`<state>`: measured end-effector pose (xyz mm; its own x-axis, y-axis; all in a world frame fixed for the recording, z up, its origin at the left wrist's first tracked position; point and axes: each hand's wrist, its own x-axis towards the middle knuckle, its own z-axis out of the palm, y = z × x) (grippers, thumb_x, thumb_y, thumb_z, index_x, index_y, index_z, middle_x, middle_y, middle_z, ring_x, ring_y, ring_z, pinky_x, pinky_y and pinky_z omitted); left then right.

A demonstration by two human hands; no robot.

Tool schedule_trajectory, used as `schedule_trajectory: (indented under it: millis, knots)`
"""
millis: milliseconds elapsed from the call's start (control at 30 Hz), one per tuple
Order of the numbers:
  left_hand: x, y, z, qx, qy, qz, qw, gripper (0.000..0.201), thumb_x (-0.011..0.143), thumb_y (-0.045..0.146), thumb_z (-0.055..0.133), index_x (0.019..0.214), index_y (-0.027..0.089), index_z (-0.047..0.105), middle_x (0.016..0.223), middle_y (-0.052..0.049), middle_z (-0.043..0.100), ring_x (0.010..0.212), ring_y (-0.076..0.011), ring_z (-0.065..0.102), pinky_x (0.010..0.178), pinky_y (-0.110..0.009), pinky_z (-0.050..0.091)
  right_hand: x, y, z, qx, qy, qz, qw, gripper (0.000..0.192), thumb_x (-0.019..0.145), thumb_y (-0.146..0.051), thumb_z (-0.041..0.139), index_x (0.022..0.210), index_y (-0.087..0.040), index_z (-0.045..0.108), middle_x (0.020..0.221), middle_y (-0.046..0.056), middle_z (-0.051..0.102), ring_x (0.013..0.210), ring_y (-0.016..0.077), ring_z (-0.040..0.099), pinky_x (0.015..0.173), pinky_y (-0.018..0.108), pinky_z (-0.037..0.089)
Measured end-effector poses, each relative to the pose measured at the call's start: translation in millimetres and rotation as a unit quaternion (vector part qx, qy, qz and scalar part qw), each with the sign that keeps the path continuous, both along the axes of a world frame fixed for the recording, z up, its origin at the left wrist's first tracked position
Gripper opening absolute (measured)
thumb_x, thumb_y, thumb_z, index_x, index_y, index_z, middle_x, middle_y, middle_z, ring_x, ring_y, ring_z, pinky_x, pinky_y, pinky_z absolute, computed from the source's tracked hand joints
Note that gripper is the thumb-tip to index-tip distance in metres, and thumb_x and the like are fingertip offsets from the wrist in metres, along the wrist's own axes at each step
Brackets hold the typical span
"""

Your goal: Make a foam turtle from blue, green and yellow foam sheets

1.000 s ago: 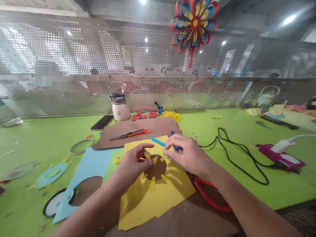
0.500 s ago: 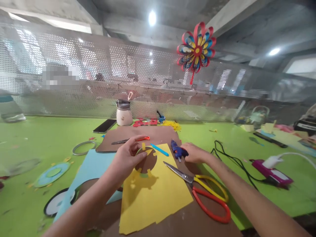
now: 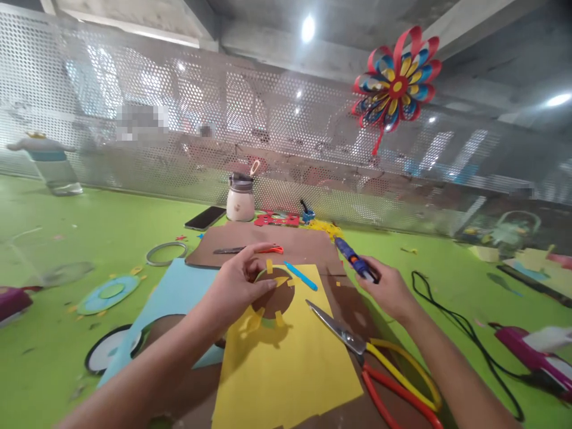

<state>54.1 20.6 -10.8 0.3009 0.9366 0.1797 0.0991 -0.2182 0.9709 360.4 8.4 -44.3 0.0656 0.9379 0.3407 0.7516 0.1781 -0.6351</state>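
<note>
At the centre of the frame the left hand (image 3: 236, 286) pinches the edge of a ring (image 3: 268, 296) that sits in the round hole cut in the yellow paper (image 3: 286, 351), fingertips curled over its upper left rim; the grip looks meant to keep the ring and the small yellow tabs folded around it from shifting. Just right of centre the right hand (image 3: 386, 289) is closed around a blue glue gun (image 3: 355, 262), lifted off the worktop (image 3: 80, 232) with its body angled toward the upper left, its black cord (image 3: 465, 333) trailing away to the lower right. The scissors (image 3: 379, 363) lie open-handled on the brown card (image 3: 290, 241) at the lower right, blades pointing at the hole, within easy reach. A blue stick (image 3: 300, 276) rests across the paper's top edge just beside the ring. A craft knife (image 3: 248, 249) lies behind it, and a blue sheet (image 3: 174, 295) with its own round cut-out lies left of the yellow one.
</note>
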Motion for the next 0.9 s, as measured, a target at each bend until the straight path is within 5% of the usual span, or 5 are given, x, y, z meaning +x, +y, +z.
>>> schedule_trajectory:
  millis: [167, 433, 900]
  knots:
    - [2.3, -2.6, 2.8, -0.034, -0.012, 0.017, 0.999, 0.066, 0.065, 0.016, 0.071, 0.128, 0.022, 0.050, 0.069, 0.008, 0.041, 0.060, -0.0088, 0.041, 0.057, -0.022, 0.040, -16.1, -31.3, 23.4, 0.004, 0.203, 0.150, 0.968, 0.027, 0.085, -0.032, 0.061, 0.106, -0.016, 0.066, 0.109, 0.010, 0.069, 0.101, 0.0227, 0.064, 0.091, 0.034, 0.049]
    - [5.1, -1.9, -1.9, -0.079, -0.025, 0.020, 0.996, 0.067, 0.064, 0.016, 0.072, 0.127, 0.026, 0.052, 0.069, 0.007, 0.043, 0.062, -0.0105, 0.048, 0.054, -0.021, 0.040, -36.3, -58.4, 41.0, -0.063, 0.185, 0.283, 0.939, 0.024, 0.090, -0.034, 0.057, 0.107, -0.022, 0.068, 0.100, 0.006, 0.072, 0.094, 0.0194, 0.067, 0.084, 0.029, 0.052]
    - [10.9, -9.8, -3.0, -0.127, -0.052, 0.051, 0.989, 0.057, 0.059, 0.021, 0.076, 0.113, 0.021, 0.058, 0.071, 0.008, 0.044, 0.059, -0.0084, 0.050, 0.052, -0.021, 0.041, -50.8, -59.8, 24.4, -0.083, 0.081, 0.223, 0.968, 0.023, 0.091, -0.041, 0.051, 0.089, -0.019, 0.058, 0.087, 0.005, 0.062, 0.087, 0.0204, 0.061, 0.077, 0.029, 0.050]
